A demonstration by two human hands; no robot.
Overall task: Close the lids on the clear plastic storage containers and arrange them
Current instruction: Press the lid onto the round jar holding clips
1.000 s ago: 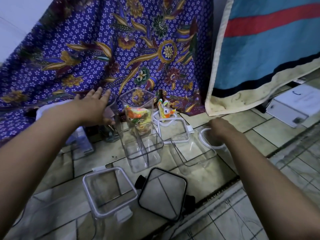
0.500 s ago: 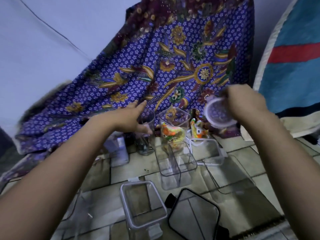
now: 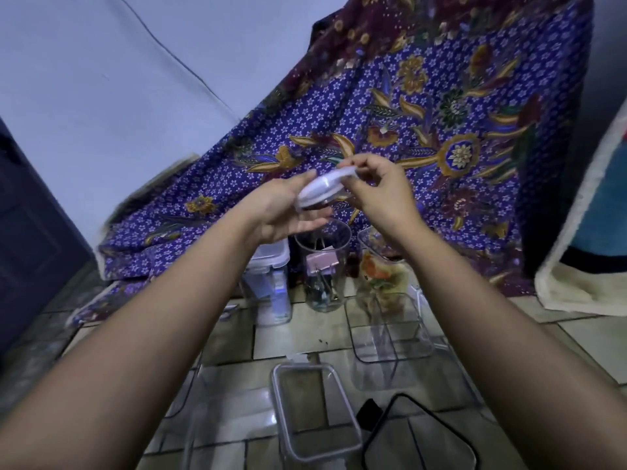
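Mid-frame, the left hand (image 3: 281, 212) is cradling the round lid (image 3: 320, 191) between thumb and loosely spread fingers, while the right hand (image 3: 380, 195) is pinching its upper rim. Next, it probably needs levelling and pressing onto the open round jar (image 3: 324, 266) just below.

One head-worn wide-angle camera looks forward and down, close over the tiled floor (image 3: 234, 340) and draped cloth (image 3: 441, 130).

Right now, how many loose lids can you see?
2. A round lid held by the left hand and right hand; a black-rimmed lid on the floor, lower right. Arms may hide others.
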